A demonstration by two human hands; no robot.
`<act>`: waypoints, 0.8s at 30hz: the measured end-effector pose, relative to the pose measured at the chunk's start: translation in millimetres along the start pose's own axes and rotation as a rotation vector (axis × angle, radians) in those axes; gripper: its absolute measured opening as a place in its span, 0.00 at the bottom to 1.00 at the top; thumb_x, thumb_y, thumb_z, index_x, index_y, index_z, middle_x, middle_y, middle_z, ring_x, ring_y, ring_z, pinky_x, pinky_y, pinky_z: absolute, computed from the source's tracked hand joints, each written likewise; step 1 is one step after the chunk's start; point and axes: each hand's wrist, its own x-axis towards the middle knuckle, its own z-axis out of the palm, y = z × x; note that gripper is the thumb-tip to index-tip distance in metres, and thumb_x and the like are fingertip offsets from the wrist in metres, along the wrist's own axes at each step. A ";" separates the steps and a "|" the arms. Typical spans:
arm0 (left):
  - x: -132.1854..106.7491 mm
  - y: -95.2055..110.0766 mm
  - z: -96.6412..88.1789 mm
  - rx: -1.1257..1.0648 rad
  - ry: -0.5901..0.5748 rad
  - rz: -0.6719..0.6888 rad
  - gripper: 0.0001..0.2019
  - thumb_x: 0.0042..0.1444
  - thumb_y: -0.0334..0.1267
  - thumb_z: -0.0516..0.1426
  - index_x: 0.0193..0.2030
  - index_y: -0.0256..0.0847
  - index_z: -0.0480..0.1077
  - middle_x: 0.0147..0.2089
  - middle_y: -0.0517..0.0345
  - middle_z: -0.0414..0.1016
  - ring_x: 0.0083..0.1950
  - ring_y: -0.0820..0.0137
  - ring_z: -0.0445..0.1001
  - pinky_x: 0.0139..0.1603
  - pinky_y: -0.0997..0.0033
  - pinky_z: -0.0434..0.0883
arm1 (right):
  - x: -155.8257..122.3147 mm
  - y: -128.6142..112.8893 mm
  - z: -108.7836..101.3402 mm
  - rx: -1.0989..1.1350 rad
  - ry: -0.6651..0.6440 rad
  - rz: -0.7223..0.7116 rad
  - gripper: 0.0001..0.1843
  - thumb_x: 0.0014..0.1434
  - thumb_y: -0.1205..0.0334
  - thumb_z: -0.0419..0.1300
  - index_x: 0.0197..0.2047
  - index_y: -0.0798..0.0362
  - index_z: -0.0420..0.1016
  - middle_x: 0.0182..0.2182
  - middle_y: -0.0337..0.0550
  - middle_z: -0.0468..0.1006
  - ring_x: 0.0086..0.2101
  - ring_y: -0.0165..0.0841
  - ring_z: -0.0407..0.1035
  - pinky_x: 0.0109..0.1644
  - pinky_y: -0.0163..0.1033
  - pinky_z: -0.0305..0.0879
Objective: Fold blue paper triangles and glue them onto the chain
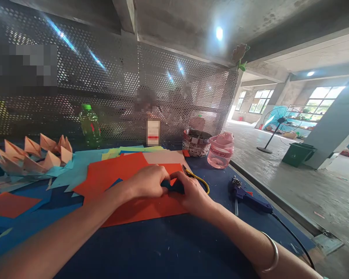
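- Two bare hands meet near the middle of the dark blue surface (pixel 163 244): the left hand (pixel 147 182) and the right hand (pixel 192 195), with a metal bangle (pixel 272 252) on the right forearm.
- Both grips are closed, fingers pressed together on a small dark blue paper piece (pixel 172 186). It sits between the hands, over an orange-red paper sheet (pixel 139 213). The fingers hide most of it, so its shape cannot be told.
- Scissors (pixel 198 180) with yellow handles lie just beside the right hand, at the edge of the sheet.
- Done so far: several peach folded paper pieces (pixel 31 155) with pointed tips stand clustered at the left, on and beside a light blue paper sheet (pixel 81 170).
- Left unfolded: a stack of yellow and green paper sheets (pixel 130 153) beyond the hands, and a loose orange sheet (pixel 10 204) at the left.
- A blue hot glue gun (pixel 248 199) lies untouched to the right, trailing a black cord (pixel 293 240).
- Farther back stand a wrapped tin (pixel 196 143), a pink bottle (pixel 221 151) and a green plastic bottle (pixel 89 126), before a perforated metal screen (pixel 174 73).
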 end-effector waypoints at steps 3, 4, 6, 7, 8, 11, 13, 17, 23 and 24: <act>-0.3 2.3 0.2 0.000 0.001 0.004 0.03 0.40 0.33 0.55 0.19 0.41 0.65 0.17 0.64 0.58 0.20 0.73 0.60 0.20 0.70 0.48 | -1.1 1.3 0.4 -0.009 0.014 0.018 0.19 0.52 0.69 0.66 0.46 0.49 0.68 0.27 0.32 0.73 0.30 0.31 0.67 0.36 0.34 0.53; -0.5 3.2 0.5 0.000 0.002 0.008 0.04 0.40 0.33 0.55 0.18 0.41 0.64 0.16 0.64 0.58 0.20 0.73 0.60 0.20 0.70 0.48 | -1.6 1.5 0.4 -0.002 0.011 0.015 0.19 0.51 0.69 0.66 0.46 0.49 0.68 0.26 0.32 0.72 0.30 0.30 0.66 0.35 0.33 0.52; -1.1 5.7 1.2 -0.001 0.001 0.016 0.04 0.39 0.32 0.54 0.18 0.41 0.64 0.16 0.64 0.58 0.20 0.73 0.60 0.20 0.71 0.49 | -2.5 1.5 -0.1 0.010 0.002 0.008 0.19 0.51 0.70 0.65 0.46 0.49 0.67 0.26 0.31 0.71 0.28 0.29 0.64 0.34 0.33 0.51; -1.5 7.2 1.5 0.003 0.002 0.019 0.04 0.39 0.32 0.54 0.18 0.42 0.63 0.16 0.64 0.58 0.20 0.73 0.60 0.20 0.71 0.49 | -2.8 1.1 -0.4 0.013 -0.001 0.009 0.19 0.50 0.71 0.65 0.45 0.49 0.67 0.25 0.30 0.70 0.28 0.29 0.63 0.33 0.33 0.50; -2.0 8.8 1.6 0.012 0.007 0.021 0.03 0.39 0.32 0.54 0.18 0.42 0.64 0.16 0.64 0.58 0.21 0.73 0.60 0.20 0.71 0.49 | -3.1 0.4 -0.9 0.013 -0.004 0.011 0.19 0.50 0.71 0.65 0.44 0.50 0.66 0.24 0.30 0.69 0.27 0.28 0.63 0.33 0.32 0.49; -2.9 12.7 0.9 0.052 0.016 0.033 0.03 0.40 0.32 0.55 0.19 0.42 0.64 0.17 0.63 0.60 0.21 0.72 0.61 0.21 0.70 0.49 | -3.3 -1.9 -2.5 -0.003 -0.004 0.027 0.18 0.49 0.73 0.64 0.41 0.51 0.65 0.23 0.30 0.67 0.27 0.28 0.62 0.32 0.32 0.49; -2.6 13.0 -0.1 0.071 0.011 0.032 0.03 0.41 0.32 0.55 0.19 0.42 0.66 0.17 0.63 0.60 0.21 0.72 0.61 0.21 0.70 0.49 | -2.8 -2.4 -3.3 -0.001 0.000 0.030 0.18 0.49 0.73 0.64 0.41 0.51 0.66 0.24 0.30 0.68 0.27 0.29 0.63 0.32 0.32 0.50; 0.2 7.9 -0.2 0.075 0.003 -0.001 0.05 0.44 0.34 0.55 0.22 0.42 0.71 0.19 0.61 0.66 0.22 0.71 0.64 0.21 0.70 0.50 | -1.4 0.1 -2.4 0.026 0.011 -0.009 0.19 0.52 0.70 0.64 0.47 0.50 0.66 0.29 0.34 0.74 0.31 0.30 0.68 0.36 0.33 0.56; 1.2 4.0 6.9 0.140 -0.003 -0.020 0.08 0.46 0.34 0.56 0.30 0.42 0.77 0.28 0.54 0.78 0.31 0.63 0.74 0.24 0.70 0.56 | -2.2 4.6 3.3 -0.025 -0.015 -0.077 0.16 0.56 0.68 0.60 0.48 0.51 0.66 0.37 0.43 0.77 0.38 0.36 0.70 0.40 0.37 0.59; 0.9 4.8 7.6 0.145 -0.004 -0.027 0.08 0.47 0.34 0.56 0.31 0.42 0.77 0.29 0.53 0.78 0.32 0.63 0.75 0.25 0.70 0.57 | -2.2 5.5 3.7 -0.015 -0.021 -0.080 0.16 0.55 0.69 0.60 0.48 0.51 0.66 0.36 0.42 0.77 0.37 0.36 0.70 0.39 0.37 0.59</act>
